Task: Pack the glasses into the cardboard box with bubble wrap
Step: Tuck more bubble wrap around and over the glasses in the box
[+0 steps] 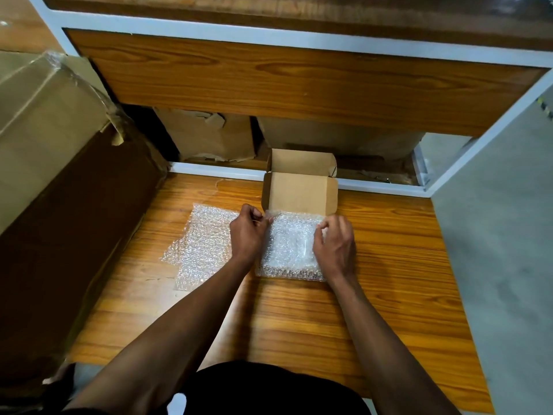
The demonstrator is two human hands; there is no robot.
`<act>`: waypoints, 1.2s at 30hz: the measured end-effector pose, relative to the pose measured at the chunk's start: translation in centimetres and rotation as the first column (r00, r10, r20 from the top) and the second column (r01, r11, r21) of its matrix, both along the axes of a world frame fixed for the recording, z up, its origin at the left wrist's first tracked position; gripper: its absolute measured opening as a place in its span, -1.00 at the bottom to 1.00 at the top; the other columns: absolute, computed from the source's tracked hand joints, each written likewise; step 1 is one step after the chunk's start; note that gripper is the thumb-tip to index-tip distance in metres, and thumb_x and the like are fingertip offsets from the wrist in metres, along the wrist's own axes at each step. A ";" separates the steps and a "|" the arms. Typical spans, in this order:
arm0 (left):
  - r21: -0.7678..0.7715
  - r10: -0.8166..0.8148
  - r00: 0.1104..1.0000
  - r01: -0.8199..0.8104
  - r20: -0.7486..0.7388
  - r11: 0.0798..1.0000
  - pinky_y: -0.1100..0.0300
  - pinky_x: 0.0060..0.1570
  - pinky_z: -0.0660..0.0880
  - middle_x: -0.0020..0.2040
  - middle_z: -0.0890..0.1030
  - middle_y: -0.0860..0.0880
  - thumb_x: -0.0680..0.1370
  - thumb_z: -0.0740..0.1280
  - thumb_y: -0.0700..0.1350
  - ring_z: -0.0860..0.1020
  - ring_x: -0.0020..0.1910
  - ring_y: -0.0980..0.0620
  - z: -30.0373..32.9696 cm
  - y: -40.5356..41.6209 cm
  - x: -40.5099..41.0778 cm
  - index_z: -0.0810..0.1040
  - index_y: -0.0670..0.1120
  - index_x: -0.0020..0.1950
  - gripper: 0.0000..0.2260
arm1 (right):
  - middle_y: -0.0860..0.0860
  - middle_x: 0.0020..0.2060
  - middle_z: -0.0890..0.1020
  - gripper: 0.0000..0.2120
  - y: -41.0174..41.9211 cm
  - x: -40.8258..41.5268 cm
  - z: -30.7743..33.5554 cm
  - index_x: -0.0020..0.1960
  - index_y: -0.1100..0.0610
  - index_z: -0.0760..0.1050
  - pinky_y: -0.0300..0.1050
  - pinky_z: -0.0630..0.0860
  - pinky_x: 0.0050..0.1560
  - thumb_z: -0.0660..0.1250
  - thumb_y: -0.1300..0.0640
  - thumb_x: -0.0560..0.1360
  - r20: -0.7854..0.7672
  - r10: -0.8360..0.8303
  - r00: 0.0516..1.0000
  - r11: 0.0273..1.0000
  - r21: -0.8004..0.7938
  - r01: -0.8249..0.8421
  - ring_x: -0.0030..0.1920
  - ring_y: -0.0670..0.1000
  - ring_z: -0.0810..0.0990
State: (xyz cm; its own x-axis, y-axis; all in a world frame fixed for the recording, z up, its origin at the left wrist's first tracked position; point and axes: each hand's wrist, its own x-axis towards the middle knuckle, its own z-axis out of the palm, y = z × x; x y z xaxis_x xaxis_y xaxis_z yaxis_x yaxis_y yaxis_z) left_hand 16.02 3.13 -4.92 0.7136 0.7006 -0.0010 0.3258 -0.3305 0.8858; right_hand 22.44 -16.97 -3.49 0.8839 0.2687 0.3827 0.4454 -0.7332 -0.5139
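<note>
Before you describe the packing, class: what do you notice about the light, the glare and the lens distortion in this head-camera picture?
Head view: the wide-angle lens bends the white frame rail into a curve; light glints off the bubble wrap under both hands, so its contents cannot be made out; the wooden table carries a soft sheen and the forearms' shadows; the space behind the small cardboard box is dark.

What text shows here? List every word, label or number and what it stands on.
None can be read.
Small box: plain cardboard, no print showing.
Bubble wrap under both hands: no print.
Loose wrap: no print.
Big carton at the left: tape only, no legible label.
Yellow-dark marks on the right panel: too small and blurred to read.
</note>
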 end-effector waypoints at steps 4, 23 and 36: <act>0.187 -0.018 1.000 0.016 0.007 0.982 -0.08 -0.09 0.56 -0.02 0.55 -0.01 0.57 0.49 -0.17 0.55 -0.12 -0.06 0.1 -0.6 -0.3 0.50 -0.04 0.01 -0.83 | 0.10 0.06 0.59 -0.75 1.0 -0.8 -0.6 0.20 0.19 0.60 -0.03 0.57 0.09 0.46 0.22 0.53 -0.005 0.248 0.969 0.956 -0.161 -0.246 0.08 0.09 0.54; 0.643 -0.269 0.774 0.629 -0.574 0.437 -0.21 0.36 0.28 0.40 0.51 -0.01 0.65 0.03 0.17 0.41 0.39 -0.06 0.7 -3.2 -1.7 0.40 0.03 0.53 -0.50 | 0.17 0.31 0.53 -0.52 0.9 -1.3 -2.0 0.46 0.21 0.48 0.10 0.49 0.37 0.32 0.06 0.59 -0.080 0.261 0.962 0.879 -0.393 -0.271 0.30 0.13 0.49; 0.589 -0.235 0.767 0.618 -0.597 0.520 -0.27 0.37 0.24 0.43 0.44 -0.09 0.61 0.04 0.31 0.29 0.44 -0.17 1.3 -3.1 -2.2 0.24 -0.01 0.59 -0.37 | 0.16 0.29 0.54 -0.53 1.1 -2.1 -1.3 0.41 0.17 0.46 0.12 0.45 0.36 0.32 -0.05 0.59 -0.085 0.165 0.983 0.873 -0.450 -0.186 0.28 0.14 0.50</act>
State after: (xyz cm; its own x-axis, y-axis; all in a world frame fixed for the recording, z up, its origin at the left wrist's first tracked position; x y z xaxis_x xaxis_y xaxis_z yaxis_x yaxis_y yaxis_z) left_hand 13.82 0.06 -3.58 0.9802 0.1977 -0.0134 0.1981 -0.9758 0.0931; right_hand 20.31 -15.88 -4.74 0.8186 0.5561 0.1437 0.5739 -0.8023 -0.1643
